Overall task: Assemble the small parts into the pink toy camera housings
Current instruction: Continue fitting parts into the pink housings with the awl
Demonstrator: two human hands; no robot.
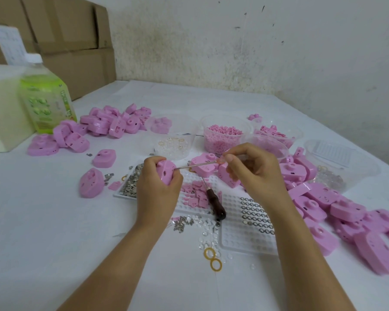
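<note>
My left hand [158, 187] grips a pink toy camera housing [166, 173] on its edge above the table. My right hand [249, 169] pinches the handle of a thin screwdriver [195, 165], whose metal shaft lies level and whose tip touches the housing's side. Under my hands sit a white tray of small metal pieces [130, 182] and a white grid tray [247, 223] with small pink parts and metal rings. A dark-handled tool [215, 202] lies on the grid tray. Loose screws [183, 223] lie on the cloth below it.
Piles of pink housings lie at the back left [108, 122] and along the right [337, 212]. Clear tubs hold pink pellets [222, 135] and clear rings [172, 144]. A green bottle [46, 97] and cardboard boxes [61, 37] stand at the far left. Two rubber bands [212, 259] lie near me.
</note>
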